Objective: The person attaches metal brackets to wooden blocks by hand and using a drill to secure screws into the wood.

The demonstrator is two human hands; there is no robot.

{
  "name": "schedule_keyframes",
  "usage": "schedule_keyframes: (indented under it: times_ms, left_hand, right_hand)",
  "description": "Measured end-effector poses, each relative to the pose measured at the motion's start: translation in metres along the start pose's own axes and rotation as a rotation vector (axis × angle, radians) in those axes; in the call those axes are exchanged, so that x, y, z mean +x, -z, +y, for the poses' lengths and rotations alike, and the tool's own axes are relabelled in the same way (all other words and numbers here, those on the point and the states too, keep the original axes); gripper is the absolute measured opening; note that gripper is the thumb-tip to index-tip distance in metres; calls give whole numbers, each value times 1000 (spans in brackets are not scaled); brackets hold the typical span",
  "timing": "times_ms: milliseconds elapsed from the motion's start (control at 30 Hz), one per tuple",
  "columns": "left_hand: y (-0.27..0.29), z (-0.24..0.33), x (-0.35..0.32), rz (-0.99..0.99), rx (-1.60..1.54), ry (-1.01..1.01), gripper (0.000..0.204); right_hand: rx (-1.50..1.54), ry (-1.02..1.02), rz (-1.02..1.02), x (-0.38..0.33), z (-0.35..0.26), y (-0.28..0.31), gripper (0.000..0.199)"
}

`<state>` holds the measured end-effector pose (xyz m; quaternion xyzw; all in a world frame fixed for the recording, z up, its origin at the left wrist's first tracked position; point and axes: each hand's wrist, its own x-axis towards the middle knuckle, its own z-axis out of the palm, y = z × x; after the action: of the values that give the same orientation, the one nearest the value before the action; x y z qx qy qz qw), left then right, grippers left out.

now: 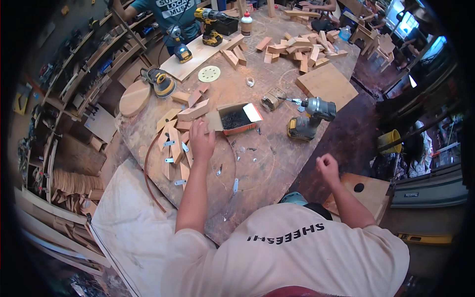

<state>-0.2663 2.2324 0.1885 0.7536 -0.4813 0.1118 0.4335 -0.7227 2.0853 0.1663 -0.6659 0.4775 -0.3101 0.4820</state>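
Note:
My left hand (202, 142) reaches over the table with its fingers stretched out and slightly apart. Its fingertips are beside the small wooden blocks (194, 111) and the cardboard flap of an open box of dark screws (236, 120); whether they touch is hard to see. Just left of that forearm, angled wooden pieces (175, 142) lie in a pile with small light-blue metal plates (169, 160) on and around them. My right hand (327, 166) is curled closed beyond the table's right edge, and its palm side is hidden. A cordless drill (310, 118) stands on the table above it.
A sander (161, 83), a round wooden disc (135, 98) and two more drills (212, 37) sit toward the far left. Many wood offcuts (302, 49), a square board (326, 87) and a glue bottle (246, 24) lie farther back. A person (173, 17) stands across the table.

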Motion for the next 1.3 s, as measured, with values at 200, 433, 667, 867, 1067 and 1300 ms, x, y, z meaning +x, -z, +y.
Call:
schedule_keyframes:
  times_ms: [200, 433, 667, 867, 1067, 1300]
  left_hand:
    - [-3, 26, 1, -77, 65, 53, 37]
    - [-67, 67, 89, -127, 80, 72, 34]
    - [-217, 20, 235, -272, -9, 289, 59]
    - [-296, -32, 291, -447, 198, 324, 63]
    - [-299, -41, 295, -338, 297, 264, 41]
    - [-202, -1, 224, -222, -154, 636, 36]
  right_hand:
    - [96, 295, 132, 114, -45, 10, 43]
    - [-299, 1006, -657, 203, -49, 0, 40]
    - [236, 465, -836, 201, -21, -7, 29]
    - [262, 586, -866, 223, -50, -3, 33]
    - [321, 569, -824, 229, -34, -4, 37]
    - [257, 643, -842, 218, -22, -9, 39]
